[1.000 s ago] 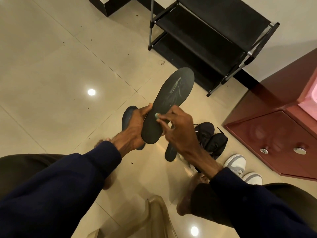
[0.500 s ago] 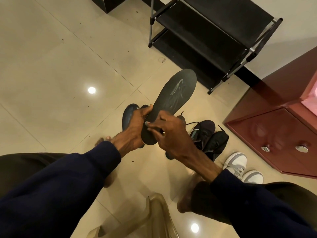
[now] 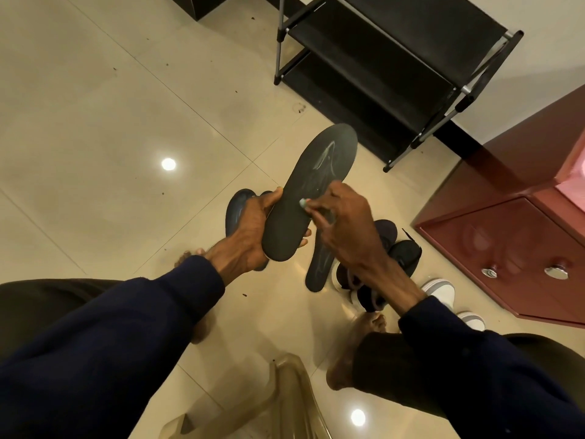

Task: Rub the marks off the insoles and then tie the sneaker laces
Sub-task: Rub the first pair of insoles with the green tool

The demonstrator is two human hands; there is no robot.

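Floor: large glossy beige tiles (image 3: 95,122) with thin dark joints, scattered dark specks and two round reflections of ceiling lights.
Wall: pale and plain (image 3: 554,42), at the top right.
Shoe rack: black shelves on metal tubes (image 3: 380,58), standing on the tiles against the wall.
Cabinet: dark red (image 3: 512,236), at the right edge, with two round metal knobs on its front.
Chair: a translucent brownish plastic edge (image 3: 291,391), at bottom centre.
Insole: dark grey (image 3: 294,229), held in the air above the floor, toe end towards the shoe rack, with pale scribbled marks on its front half.
Left hand: grips the heel end (image 3: 250,229), thumb on the left edge, fingertips showing past the right edge.
Right hand: pinches a small pale eraser (image 3: 303,202) and presses it on the insole's middle (image 3: 342,226).
Second insole: flat on the tiles (image 3: 318,270), below the right hand, just beside the black sneakers.
Black sneakers: a pair on the floor (image 3: 402,251), partly hidden by the right wrist.
White sneakers: near the cabinet's foot (image 3: 440,288).
Dark shoe: on the floor behind the left hand (image 3: 235,210).
Feet: bare, on the tiles (image 3: 348,353).
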